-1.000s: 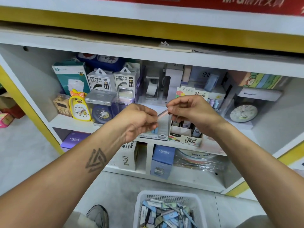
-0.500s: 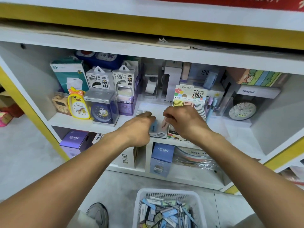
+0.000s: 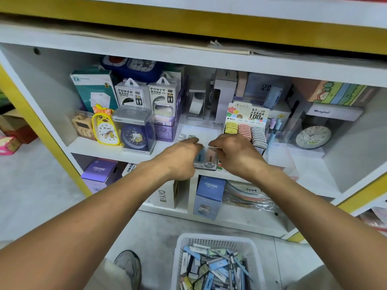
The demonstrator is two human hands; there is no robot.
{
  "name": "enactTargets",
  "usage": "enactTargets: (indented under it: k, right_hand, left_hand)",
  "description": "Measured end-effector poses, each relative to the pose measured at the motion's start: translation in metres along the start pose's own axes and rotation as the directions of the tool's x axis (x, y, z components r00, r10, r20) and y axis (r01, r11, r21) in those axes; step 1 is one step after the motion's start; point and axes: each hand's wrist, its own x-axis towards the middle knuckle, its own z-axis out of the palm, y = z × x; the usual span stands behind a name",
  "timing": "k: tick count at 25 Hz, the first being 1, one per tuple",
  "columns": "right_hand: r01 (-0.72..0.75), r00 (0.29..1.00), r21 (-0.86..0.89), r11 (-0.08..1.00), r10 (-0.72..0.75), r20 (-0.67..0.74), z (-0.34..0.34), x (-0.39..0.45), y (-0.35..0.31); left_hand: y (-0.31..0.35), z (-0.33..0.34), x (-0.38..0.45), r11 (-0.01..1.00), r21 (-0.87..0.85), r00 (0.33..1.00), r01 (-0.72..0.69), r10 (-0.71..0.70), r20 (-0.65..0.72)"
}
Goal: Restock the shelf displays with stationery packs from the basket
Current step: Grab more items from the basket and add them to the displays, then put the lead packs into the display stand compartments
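Mid-frame, left hand (image 3: 180, 158) and right hand (image 3: 234, 155), fingers curled, gripped small pastel stationery packs (image 3: 206, 156) in clear "2B" display box (image 3: 209, 165); white plastic basket (image 3: 184, 245) at bottom.

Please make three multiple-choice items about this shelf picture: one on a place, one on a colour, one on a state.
1. Where does the white basket stand?
A. on the floor below the shelves
B. on the upper shelf
C. on a chair

2. What colour is the duck-shaped clock?
A. green
B. yellow
C. black

3. What are the two hands doing?
A. hanging idle
B. lifting the basket
C. working at the 2B display box

Answers: 1 A, it sits on the grey floor by a shoe. 2 B, its body is yellow. 3 C, the left hand and right hand meet at that box, fingers curled.
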Motion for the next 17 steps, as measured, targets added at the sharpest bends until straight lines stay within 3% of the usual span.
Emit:
enactTargets:
  k: [3, 4, 6, 9, 13, 17]
  right_hand:
    - [0.009, 0.987, 0.119, 0.993, 0.01, -0.159, -0.009, -0.015, -0.001]
    - [0.012, 0.985, 0.15, 0.989, 0.014, -0.171, -0.008, -0.024, -0.001]
    - [0.02, 0.994, 0.132, 0.991, -0.005, -0.114, 0.001, -0.045, 0.0]
    - [-0.029, 0.985, 0.012, 1.0, 0.026, 0.169, 0.036, -0.077, 0.01]
    - [-0.127, 0.865, -0.057, 0.99, 0.138, 0.482, 0.115, -0.127, 0.03]
    - [-0.246, 0.724, -0.074, 0.967, 0.234, 0.65, 0.205, -0.178, 0.05]
  left_hand:
    - [0.006, -0.002, -0.003, 1.0, -0.003, 0.975, -0.019, 0.017, -0.221]
    - [0.009, 0.0, -0.006, 1.0, -0.021, 0.973, -0.014, 0.009, -0.23]
    - [0.02, 0.015, -0.016, 0.999, -0.054, 0.992, -0.009, 0.002, -0.125]
    - [0.035, 0.06, -0.029, 0.999, -0.002, 0.988, -0.038, 0.038, 0.15]
    - [0.048, 0.13, -0.039, 0.988, 0.103, 0.865, -0.116, 0.049, 0.5]
    - [0.049, 0.206, -0.048, 0.992, 0.106, 0.803, -0.068, -0.009, 0.596]
